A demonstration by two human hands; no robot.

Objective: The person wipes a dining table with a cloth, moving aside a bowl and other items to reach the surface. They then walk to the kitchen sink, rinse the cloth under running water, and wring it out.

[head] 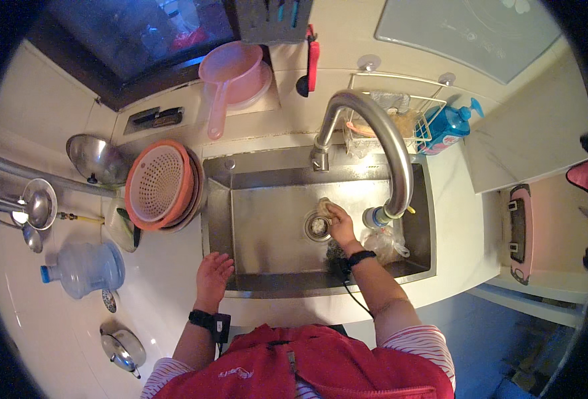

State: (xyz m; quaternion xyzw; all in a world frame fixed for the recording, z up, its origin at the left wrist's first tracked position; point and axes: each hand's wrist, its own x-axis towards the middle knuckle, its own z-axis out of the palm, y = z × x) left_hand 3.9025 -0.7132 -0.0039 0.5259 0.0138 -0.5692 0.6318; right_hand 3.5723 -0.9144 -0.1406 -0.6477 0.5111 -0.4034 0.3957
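My right hand (341,227) reaches into the stainless steel sink (269,224), its fingers closed on a small pale, wet-looking lump (325,205), perhaps a cloth. It is beside the drain (318,227), where some whitish matter sits. My left hand (215,272) rests at the sink's near left edge, fingers apart, holding nothing. A clear plastic bag (385,243) lies in the sink to the right of my right hand, and a dark scrubber-like thing (335,252) is partly hidden by my wrist. Above them curves the metal faucet (404,164).
Left of the sink stand stacked orange basins with a colander (157,182), a lid (97,158) and a water jug (87,269). A pink dipper (231,70) is behind. A wire rack (399,77) and a blue soap bottle (446,129) stand at the back right.
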